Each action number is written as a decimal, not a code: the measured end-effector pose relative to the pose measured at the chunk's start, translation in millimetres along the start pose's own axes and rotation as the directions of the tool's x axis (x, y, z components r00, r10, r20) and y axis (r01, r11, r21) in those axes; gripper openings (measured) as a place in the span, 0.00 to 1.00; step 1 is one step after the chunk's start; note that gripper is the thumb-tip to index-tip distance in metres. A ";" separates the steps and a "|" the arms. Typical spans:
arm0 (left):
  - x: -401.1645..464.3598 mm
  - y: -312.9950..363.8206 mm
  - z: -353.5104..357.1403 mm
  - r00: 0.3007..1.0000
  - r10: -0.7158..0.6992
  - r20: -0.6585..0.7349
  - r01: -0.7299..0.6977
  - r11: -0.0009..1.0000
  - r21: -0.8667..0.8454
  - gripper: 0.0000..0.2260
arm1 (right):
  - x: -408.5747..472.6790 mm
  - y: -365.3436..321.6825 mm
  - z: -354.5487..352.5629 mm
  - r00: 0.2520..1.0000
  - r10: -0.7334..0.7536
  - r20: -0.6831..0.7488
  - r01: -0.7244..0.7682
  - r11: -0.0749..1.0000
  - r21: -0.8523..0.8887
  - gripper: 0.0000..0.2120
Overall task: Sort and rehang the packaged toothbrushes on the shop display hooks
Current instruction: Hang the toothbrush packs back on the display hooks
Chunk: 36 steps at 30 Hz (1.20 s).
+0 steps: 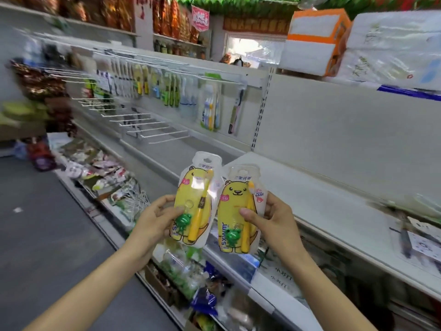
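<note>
I hold two matching yellow bear toothbrush packs side by side in front of the shelf. My left hand [155, 218] grips the left pack [194, 201] by its left edge. My right hand [274, 220] grips the right pack [239, 211], thumb across its front. Each pack holds a yellow brush and a small green frog toy. Up on the back panel, a row of packaged toothbrushes [167, 89] hangs on white hooks. Below that row, several bare hooks [152, 130] stick out.
A white shelf [298, 187] runs under the hooks. Lower shelves hold mixed packets [105, 173] and bagged goods. White and orange boxes [317, 41] sit on the top shelf at the right. Grey aisle floor [47, 235] lies to the left.
</note>
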<state>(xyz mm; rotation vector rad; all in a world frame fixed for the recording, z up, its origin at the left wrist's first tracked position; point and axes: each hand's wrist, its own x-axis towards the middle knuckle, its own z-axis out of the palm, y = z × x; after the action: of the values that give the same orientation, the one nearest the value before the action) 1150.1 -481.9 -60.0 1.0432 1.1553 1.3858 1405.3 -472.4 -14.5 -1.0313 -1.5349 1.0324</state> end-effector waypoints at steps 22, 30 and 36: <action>89.6 44.8 -276.8 0.985 0.012 -0.173 -0.028 0.996 -0.089 0.12 | 135.0 1.9 289.0 0.997 -0.038 0.072 0.032 0.996 0.082 0.12; 145.5 51.0 -313.2 0.979 0.061 -0.193 -0.080 0.992 -0.097 0.20 | 204.4 19.7 321.4 0.993 -0.040 0.110 0.025 0.991 0.129 0.12; 213.9 59.2 -331.7 0.967 0.089 -0.239 -0.097 0.995 -0.025 0.12 | 288.5 30.2 344.2 0.988 -0.077 0.135 0.053 0.983 0.174 0.14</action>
<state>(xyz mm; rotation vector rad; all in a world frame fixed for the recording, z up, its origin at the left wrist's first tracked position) 790.5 -309.1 -54.6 0.9337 1.2615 1.6345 1025.6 -230.8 -23.5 -0.7996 -1.5528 1.1893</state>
